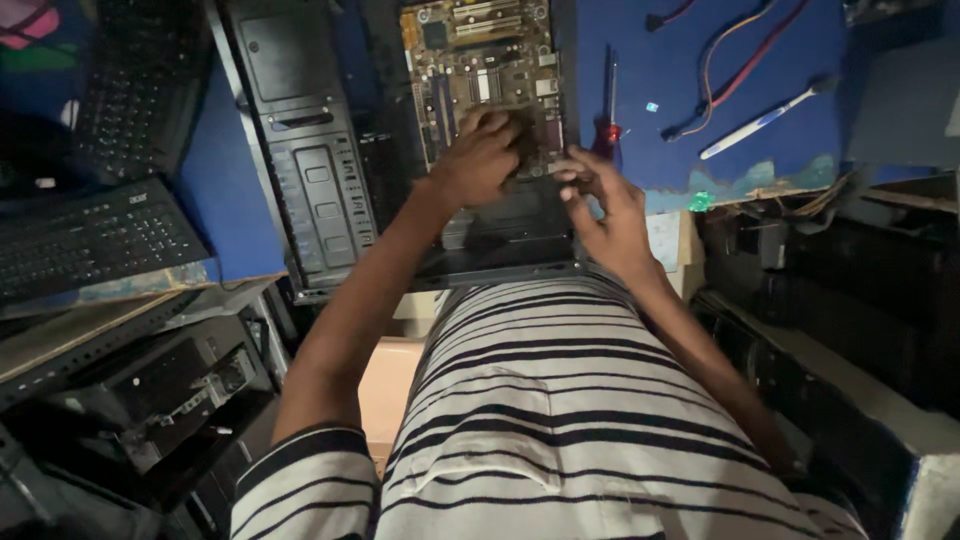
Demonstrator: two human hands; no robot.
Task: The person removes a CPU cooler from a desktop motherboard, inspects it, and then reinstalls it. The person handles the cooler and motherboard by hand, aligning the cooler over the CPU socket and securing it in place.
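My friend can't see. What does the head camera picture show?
Two hands, left hand and right hand, press on a part on a motherboard inside an open computer case on a blue table. A red-handled screwdriver, a toothbrush and keyboards lie nearby.

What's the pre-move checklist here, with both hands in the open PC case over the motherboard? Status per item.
1. Left hand seated on the part at the lower edge of the motherboard: ok, it covers it; the part itself cannot be told.
2. Right hand free of the board: ok, its fingers sit at the case edge.
3. Screwdriver within reach: ok, lying on the blue table just right of the case.
4. Loose cables clear of the case: ok, they lie apart on the table.
5. Lighting adequate: not ok, scene is dim.
6. Power disconnected: cannot tell.
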